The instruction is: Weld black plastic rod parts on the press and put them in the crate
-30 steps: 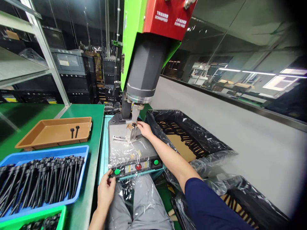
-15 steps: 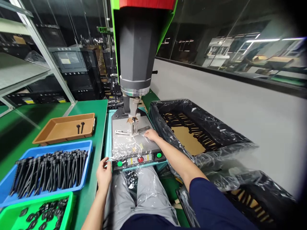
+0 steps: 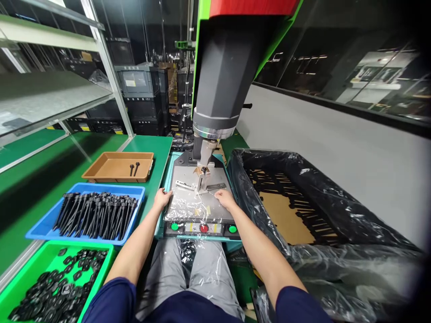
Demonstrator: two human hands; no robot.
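On the film-covered grey metal press plate [image 3: 183, 174], left hand [image 3: 164, 197] and right hand [image 3: 225, 198] lay open, flat; control-strip label [image 3: 193, 228] unreadable.

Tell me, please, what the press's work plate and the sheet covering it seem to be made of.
Work plate: probably bare metal, matt grey with a soft sheen. Covering sheet: thin clear plastic film, judging by its wrinkles and bright glints.

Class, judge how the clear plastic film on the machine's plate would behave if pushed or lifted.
The plastic film looks thin and crinkled, so it is probably floppy and very light. Its glossy wrinkles suggest it would slide and bunch on the metal plate rather than move stiffly.
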